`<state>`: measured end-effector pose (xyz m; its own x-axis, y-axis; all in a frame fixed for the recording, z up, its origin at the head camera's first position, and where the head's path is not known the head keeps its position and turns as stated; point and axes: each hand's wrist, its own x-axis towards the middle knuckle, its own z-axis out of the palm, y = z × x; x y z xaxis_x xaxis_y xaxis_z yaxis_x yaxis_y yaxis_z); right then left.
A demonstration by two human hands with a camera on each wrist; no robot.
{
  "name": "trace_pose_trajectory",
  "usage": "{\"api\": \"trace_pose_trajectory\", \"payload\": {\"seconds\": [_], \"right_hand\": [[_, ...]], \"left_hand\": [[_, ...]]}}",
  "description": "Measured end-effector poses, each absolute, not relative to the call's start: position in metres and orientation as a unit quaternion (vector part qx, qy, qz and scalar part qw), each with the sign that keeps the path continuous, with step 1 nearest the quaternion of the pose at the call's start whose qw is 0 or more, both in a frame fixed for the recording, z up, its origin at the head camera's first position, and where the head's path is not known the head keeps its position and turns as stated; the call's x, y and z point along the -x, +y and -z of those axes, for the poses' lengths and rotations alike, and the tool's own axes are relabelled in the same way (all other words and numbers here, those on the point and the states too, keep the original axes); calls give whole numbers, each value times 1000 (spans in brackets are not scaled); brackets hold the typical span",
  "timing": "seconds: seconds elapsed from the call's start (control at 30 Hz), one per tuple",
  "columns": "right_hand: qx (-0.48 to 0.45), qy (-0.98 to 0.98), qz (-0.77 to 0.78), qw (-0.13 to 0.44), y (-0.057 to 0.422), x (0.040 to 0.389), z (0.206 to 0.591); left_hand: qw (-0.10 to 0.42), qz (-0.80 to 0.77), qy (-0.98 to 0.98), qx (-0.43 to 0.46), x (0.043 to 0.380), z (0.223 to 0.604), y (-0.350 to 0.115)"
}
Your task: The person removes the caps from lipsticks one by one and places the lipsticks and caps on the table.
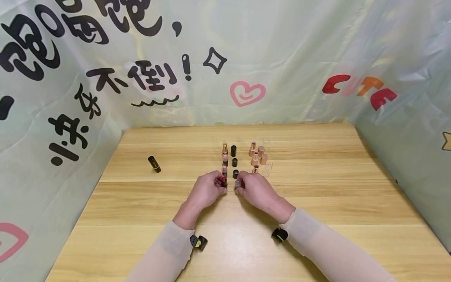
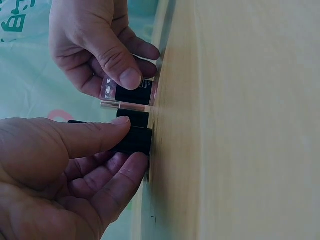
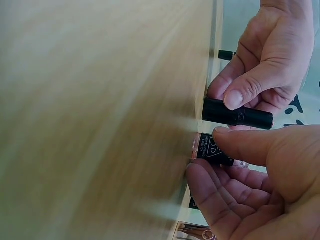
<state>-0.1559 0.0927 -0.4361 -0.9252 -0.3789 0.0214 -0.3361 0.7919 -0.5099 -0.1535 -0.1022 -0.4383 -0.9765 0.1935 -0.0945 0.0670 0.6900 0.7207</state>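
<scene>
My left hand [image 1: 207, 188] pinches an open black lipstick [image 1: 224, 183] upright at the table, its red tip showing on top. Just to the right, my right hand [image 1: 254, 188] pinches a black lipstick cap [image 3: 209, 148] between thumb and fingers. White print marks the cap's side, and its end looks clear. A narrow gap separates the two pieces. Beyond my left hand stands a column of open lipsticks [image 1: 225, 159], some with pink tips. Beside it runs a column of black caps [image 1: 235, 162], the nearest close to my right fingertips.
Behind my right hand stand rose-gold lipsticks [image 1: 255, 159] with matching caps [image 1: 264, 159], a red-tipped lipstick [image 1: 255, 168] and a clear piece [image 1: 268, 169]. A black tube [image 1: 154, 164] lies at the left of the wooden table [image 1: 141, 219]. Printed curtains [image 1: 289, 58] border the table's back and sides.
</scene>
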Motion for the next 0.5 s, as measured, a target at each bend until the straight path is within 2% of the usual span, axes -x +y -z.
{"api": "trace_pose_trajectory", "payload": {"seconds": [0.5], "right_hand": [[188,945,263,44,92,155,435]], "left_hand": [[84,-390,914,-73,153,440,-103]]}}
